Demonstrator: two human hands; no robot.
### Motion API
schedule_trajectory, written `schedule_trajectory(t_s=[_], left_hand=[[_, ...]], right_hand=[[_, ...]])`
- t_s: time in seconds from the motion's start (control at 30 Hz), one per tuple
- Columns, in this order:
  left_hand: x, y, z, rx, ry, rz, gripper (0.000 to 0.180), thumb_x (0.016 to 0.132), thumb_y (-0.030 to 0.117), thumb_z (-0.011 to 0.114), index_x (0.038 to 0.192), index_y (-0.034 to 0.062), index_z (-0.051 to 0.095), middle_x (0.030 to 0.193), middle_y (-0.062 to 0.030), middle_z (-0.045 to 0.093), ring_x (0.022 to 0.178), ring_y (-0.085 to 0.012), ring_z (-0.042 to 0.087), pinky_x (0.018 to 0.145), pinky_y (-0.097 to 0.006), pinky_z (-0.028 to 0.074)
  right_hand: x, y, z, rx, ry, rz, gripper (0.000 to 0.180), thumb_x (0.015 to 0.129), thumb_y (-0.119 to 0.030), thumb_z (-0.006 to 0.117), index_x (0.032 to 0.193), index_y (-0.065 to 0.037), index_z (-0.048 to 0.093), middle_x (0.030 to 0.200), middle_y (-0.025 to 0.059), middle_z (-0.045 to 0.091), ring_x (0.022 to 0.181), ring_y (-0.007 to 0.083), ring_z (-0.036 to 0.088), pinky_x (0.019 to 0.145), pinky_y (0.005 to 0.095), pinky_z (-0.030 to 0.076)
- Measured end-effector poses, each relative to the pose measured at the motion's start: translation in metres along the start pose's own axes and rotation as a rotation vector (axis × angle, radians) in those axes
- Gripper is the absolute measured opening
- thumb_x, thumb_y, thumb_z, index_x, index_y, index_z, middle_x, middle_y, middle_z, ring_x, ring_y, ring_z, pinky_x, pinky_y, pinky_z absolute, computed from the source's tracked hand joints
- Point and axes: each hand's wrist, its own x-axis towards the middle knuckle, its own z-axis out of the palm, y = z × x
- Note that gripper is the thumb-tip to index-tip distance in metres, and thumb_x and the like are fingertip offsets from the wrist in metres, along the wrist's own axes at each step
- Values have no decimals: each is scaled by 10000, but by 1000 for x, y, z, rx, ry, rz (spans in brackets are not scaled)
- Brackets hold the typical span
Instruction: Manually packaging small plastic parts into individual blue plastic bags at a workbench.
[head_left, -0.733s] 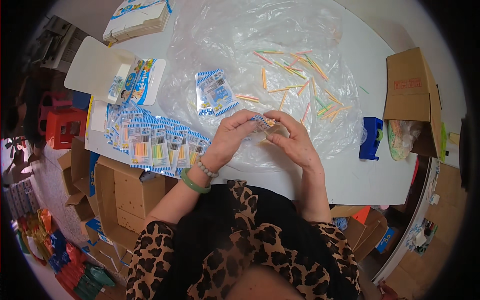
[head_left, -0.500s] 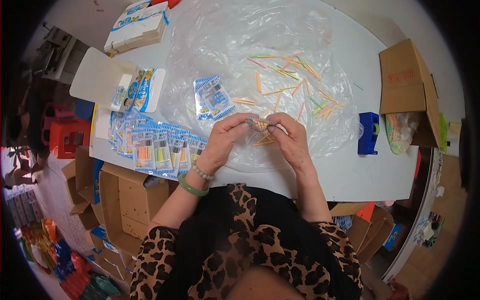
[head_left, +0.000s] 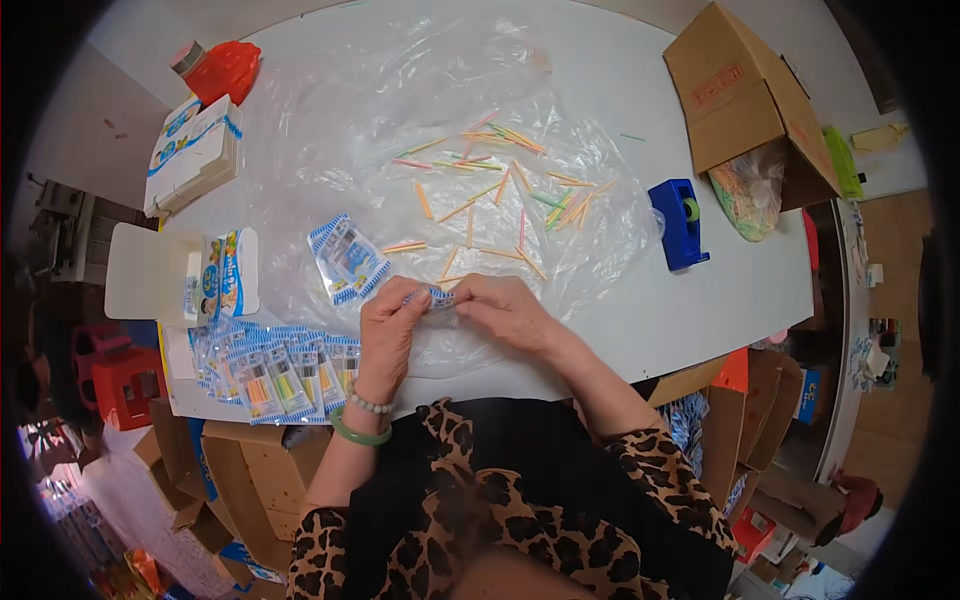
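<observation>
A small blue-and-white striped plastic packet (head_left: 440,298) is pinched between my two hands, over the near edge of a clear plastic sheet (head_left: 300,150). My left hand (head_left: 390,330) grips its left end with thumb and fingers, and my right hand (head_left: 508,310) closes on the other end. Fingers cover most of the packet, so its contents are hidden. Just beyond my left hand lie flat packets (head_left: 348,260) with the same striped borders. Thin coloured sticks (head_left: 470,215) in orange, yellow, pink and green are scattered on the sheet. Filled packets (head_left: 285,375) overlap in a pile at left.
An open white carton (head_left: 160,270) and a stack of flat cartons (head_left: 195,160) stand at left, near a red bag (head_left: 225,72). On the right are a blue tape dispenser (head_left: 678,225) and a cardboard box (head_left: 735,95) with a bag of sticks (head_left: 748,195). Boxes (head_left: 245,480) sit below the table edge.
The whole view has shifted. Stick ends showed in the packet's mouth before; now its striped edge shows between my fingers. Both hands still hold it, my right forearm now slanting more.
</observation>
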Motion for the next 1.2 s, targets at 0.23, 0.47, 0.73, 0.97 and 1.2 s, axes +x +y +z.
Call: schedule_trajectory(t_s=[0.23, 0.47, 0.73, 0.97, 1.2], left_hand=[[-22, 37, -11, 99, -45, -93, 134, 863, 75, 594, 882, -47, 646, 813, -23, 613, 705, -95, 552, 642, -228, 443], [-70, 65, -60, 468, 516, 59, 219, 831, 77, 625, 1023, -26, 642, 851, -140, 661, 745, -166, 632, 670, -295, 485], [-73, 57, -117, 1463, 750, 230, 306, 818, 110, 634, 1110, 19, 617, 910, -144, 593, 851, -318, 561, 754, -394, 439], [-75, 59, -114, 1460, 753, 272, 314, 825, 147, 634, 1112, 20, 616, 952, -141, 588, 884, -318, 548, 776, -405, 410], [-65, 71, -64, 1370, 574, 543, 247, 779, 67, 656, 1016, 0, 640, 928, -141, 594, 858, -310, 559, 735, -406, 443]], right_hand=[[-5, 19, -102, -819, 445, -331, 187, 826, -7, 591, 1007, -11, 635, 979, 126, 640, 904, 236, 614, 797, 313, 487], [3, 15, -72, -685, 391, -282, 150, 810, 4, 590, 956, -8, 621, 913, 114, 634, 862, 242, 616, 782, 306, 473], [32, 3, -66, -827, 375, -373, 153, 774, -14, 591, 923, -19, 625, 900, 135, 627, 873, 297, 600, 782, 355, 480], [91, -4, -69, -1031, 265, -297, 225, 793, -38, 540, 1009, -33, 602, 1023, 124, 607, 1001, 283, 552, 853, 372, 451], [158, 22, -116, -1199, 434, -495, 283, 821, -131, 535, 1090, -49, 564, 1190, 137, 551, 1150, 366, 475, 946, 462, 381]])
